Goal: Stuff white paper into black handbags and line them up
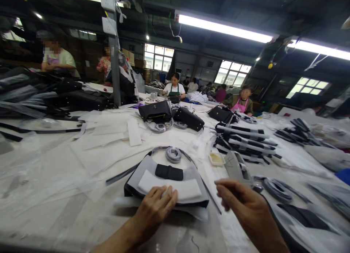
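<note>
A black handbag (127, 189) lies flat in front of me under a pale grey protective sheet (136, 172), with its wrapped handle arching at the far side. On the sheet rest a folded white padding piece (188, 190), a small black pouch-like piece (168, 172) and a coiled, wrapped strap (173, 154). My left hand (157, 205) lies on the near edge of the padding, fingers stretched out and pressing down. My right hand (242, 203) hovers right of the bag, fingers loosely bent and thumb apart, nothing visible in it. Beyond it stands a tape dispenser (237, 167).
A second wrapped bag (295, 227) lies at right with a coiled strap (276, 190). A small dish (217, 158) sits near the dispenser. White sheets (104, 130), black bags (155, 112) and stacked wrapped pieces (243, 141) cover the table further off. Several people work beyond.
</note>
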The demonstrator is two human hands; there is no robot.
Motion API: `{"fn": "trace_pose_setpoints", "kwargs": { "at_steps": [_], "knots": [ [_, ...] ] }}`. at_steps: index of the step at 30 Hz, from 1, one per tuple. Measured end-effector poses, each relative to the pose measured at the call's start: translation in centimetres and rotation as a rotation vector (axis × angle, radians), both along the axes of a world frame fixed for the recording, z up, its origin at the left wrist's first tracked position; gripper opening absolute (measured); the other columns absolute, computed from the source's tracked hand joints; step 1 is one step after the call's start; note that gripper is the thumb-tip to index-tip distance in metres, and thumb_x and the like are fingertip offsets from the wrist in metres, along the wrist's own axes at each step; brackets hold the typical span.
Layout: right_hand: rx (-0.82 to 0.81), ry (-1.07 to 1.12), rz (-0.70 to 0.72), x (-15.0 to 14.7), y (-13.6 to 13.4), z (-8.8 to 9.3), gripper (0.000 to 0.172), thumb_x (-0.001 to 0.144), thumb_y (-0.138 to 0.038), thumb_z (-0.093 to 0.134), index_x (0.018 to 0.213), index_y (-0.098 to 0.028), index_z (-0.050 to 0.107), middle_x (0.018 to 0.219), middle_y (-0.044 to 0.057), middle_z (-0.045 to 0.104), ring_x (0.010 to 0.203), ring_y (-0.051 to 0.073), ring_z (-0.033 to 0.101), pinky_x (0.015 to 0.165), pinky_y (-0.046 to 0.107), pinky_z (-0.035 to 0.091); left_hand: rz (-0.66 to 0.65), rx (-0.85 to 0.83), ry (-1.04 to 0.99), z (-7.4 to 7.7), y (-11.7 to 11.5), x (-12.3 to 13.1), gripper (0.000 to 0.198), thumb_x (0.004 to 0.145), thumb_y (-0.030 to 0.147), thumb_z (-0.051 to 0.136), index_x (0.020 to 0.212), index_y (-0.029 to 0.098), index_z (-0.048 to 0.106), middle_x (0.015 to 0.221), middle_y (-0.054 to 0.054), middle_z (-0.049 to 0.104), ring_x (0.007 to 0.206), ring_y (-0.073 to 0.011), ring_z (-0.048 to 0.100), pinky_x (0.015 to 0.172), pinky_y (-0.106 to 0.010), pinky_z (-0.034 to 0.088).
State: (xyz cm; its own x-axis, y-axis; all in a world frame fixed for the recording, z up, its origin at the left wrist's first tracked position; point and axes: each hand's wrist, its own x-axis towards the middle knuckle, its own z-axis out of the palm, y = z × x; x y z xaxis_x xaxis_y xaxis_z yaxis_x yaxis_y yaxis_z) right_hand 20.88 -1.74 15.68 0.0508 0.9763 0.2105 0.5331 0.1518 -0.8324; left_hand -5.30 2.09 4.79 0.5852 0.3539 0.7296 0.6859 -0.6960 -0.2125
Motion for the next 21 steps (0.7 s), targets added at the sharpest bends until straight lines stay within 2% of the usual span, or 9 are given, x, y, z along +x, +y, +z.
{"fn": "trace_pose_setpoints", "kwargs": {
  "at_steps": [2,4,7,9,11,16,18,21],
  "knots": [
    [0.094,-0.082,0.116,-1.4,3.3,1.4,0.027,0.085,-0.045,0.064,0.091,-0.022,0.075,0.083,0.004,0.074,0.074,0.020,0.068,0.070,0.027,0.054,0.003,-0.005,0.029,-0.1,0.2,0.3,0.039,0.103,0.013,0.027,0.125,0.013,0.060,0.111,-0.010,0.068,0.097,-0.0223,0.063,0.083,-0.036,0.049],
    [0.088,-0.227,0.259,-3.1,7.1,1.2,0.021,0.088,-0.034,0.060,0.091,-0.022,0.075,0.087,0.004,0.075,0.081,0.020,0.069,0.077,0.029,0.054,0.001,0.018,0.021,0.2,0.5,0.6,0.040,0.103,0.013,0.026,0.123,0.012,0.061,0.109,-0.011,0.068,0.095,-0.0224,0.063,0.082,-0.036,0.049],
    [-0.065,-0.603,0.344,-4.9,12.8,-0.9,0.021,0.092,-0.020,0.054,0.096,-0.022,0.075,0.096,0.003,0.075,0.093,0.019,0.068,0.089,0.030,0.051,-0.010,0.063,-0.011,0.3,0.7,1.5,0.038,0.102,0.013,0.028,0.122,0.012,0.061,0.109,-0.011,0.067,0.094,-0.0225,0.063,0.081,-0.036,0.049],
    [-0.204,-0.754,0.330,-5.2,16.1,-2.7,0.015,0.089,-0.013,0.061,0.092,-0.018,0.074,0.096,0.006,0.074,0.095,0.020,0.067,0.091,0.032,0.050,0.002,0.063,0.002,-0.2,0.4,2.0,0.037,0.102,0.014,0.031,0.123,0.012,0.061,0.111,-0.011,0.066,0.097,-0.0224,0.062,0.083,-0.036,0.048],
    [-0.324,-0.827,0.302,-4.9,18.6,-4.4,0.007,0.085,-0.015,0.070,0.092,-0.014,0.072,0.097,0.008,0.072,0.094,0.021,0.067,0.089,0.036,0.053,0.023,0.056,0.032,-1.2,-0.1,2.4,0.036,0.103,0.016,0.032,0.124,0.014,0.062,0.113,-0.010,0.065,0.101,-0.0220,0.060,0.086,-0.036,0.047],
    [-0.468,-0.902,0.245,-3.3,21.3,-7.4,0.028,0.094,-0.032,0.065,0.117,-0.016,0.062,0.117,0.007,0.063,0.101,0.022,0.064,0.086,0.042,0.056,0.056,0.075,-0.024,-3.8,-1.0,2.7,0.038,0.104,0.020,0.031,0.122,0.018,0.064,0.118,-0.008,0.064,0.107,-0.0218,0.058,0.091,-0.035,0.043],
    [-0.498,-0.883,0.243,-3.1,21.7,-8.1,0.029,0.095,-0.033,0.064,0.118,-0.016,0.061,0.115,0.007,0.064,0.097,0.021,0.065,0.082,0.039,0.057,0.054,0.084,-0.036,-4.2,-1.0,2.7,0.037,0.104,0.020,0.032,0.122,0.018,0.064,0.118,-0.007,0.064,0.108,-0.0219,0.058,0.092,-0.036,0.042],
    [-0.547,-0.839,0.248,-3.3,21.9,-8.9,0.023,0.095,-0.033,0.063,0.111,-0.016,0.064,0.107,0.005,0.066,0.088,0.017,0.066,0.075,0.034,0.058,0.048,0.094,-0.046,-4.1,-0.5,2.7,0.036,0.104,0.020,0.033,0.122,0.019,0.064,0.117,-0.007,0.064,0.106,-0.0215,0.059,0.092,-0.035,0.042]
  ]
}}
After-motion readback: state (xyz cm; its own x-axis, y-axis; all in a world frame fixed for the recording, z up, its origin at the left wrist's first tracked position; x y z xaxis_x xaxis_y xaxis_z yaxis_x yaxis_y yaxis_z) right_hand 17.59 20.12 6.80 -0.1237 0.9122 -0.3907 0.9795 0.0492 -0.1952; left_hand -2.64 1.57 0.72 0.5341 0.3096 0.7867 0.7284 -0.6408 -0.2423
